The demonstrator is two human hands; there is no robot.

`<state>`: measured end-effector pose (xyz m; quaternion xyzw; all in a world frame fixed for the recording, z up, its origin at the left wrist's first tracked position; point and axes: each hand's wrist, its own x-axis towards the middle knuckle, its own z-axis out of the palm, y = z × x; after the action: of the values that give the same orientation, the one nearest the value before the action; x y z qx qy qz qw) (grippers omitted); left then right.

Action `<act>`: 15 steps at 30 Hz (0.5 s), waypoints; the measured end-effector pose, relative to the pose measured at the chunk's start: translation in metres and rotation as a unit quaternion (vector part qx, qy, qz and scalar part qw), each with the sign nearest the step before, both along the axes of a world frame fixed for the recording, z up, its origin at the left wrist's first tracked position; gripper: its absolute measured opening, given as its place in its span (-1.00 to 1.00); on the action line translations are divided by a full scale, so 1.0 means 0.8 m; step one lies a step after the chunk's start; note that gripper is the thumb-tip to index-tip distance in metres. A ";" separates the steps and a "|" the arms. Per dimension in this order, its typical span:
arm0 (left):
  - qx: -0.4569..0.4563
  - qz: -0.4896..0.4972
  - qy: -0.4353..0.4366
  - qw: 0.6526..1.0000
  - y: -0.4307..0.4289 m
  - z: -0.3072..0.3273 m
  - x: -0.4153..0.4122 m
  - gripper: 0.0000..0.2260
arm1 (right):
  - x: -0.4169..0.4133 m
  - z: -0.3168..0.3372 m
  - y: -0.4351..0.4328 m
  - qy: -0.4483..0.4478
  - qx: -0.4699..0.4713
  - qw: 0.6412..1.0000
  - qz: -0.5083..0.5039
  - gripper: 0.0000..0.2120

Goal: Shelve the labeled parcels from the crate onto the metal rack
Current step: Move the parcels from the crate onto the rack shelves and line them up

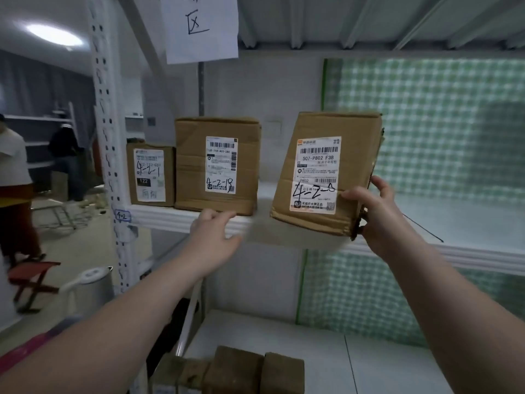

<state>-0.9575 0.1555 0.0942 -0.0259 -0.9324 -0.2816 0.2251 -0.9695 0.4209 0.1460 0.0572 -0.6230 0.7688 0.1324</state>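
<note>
My right hand (377,214) grips the right edge of a brown cardboard parcel (287,177) with a white shipping label. The parcel is tilted, and its lower edge hangs over the front lip of the white metal shelf (170,217). My left hand (216,234) is open, fingers spread, at the shelf's front lip just below a medium parcel (190,166) that stands on the shelf. A smaller labeled parcel (149,174) stands to its left against the rack post (108,137). The crate is out of view.
A paper sign (199,27) hangs from the shelf above. More brown parcels (255,371) sit on the lower shelf. A green checked panel (440,123) backs the rack at right. At left stand people (14,180), a red stool (31,280) and a white kettle (91,282).
</note>
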 end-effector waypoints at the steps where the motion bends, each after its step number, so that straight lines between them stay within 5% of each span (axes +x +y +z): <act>1: -0.029 0.001 0.007 1.000 -0.002 0.002 -0.011 -0.53 | -0.009 0.000 -0.002 -0.001 0.004 1.000 -0.006 -0.30; 8: -0.295 0.011 0.166 0.941 -0.007 0.024 -0.090 -0.57 | -0.073 0.003 -0.010 0.000 0.010 1.000 -0.020 -0.28; 15: -0.498 -0.008 0.175 0.849 -0.010 0.034 -0.149 -0.53 | -0.118 -0.013 -0.017 0.020 0.015 1.000 -0.014 -0.14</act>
<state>-1.0770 0.1475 0.1212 -0.1909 -0.8924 0.2276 0.3396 -1.0637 0.4075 0.1355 0.0660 -0.6325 0.7561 0.1545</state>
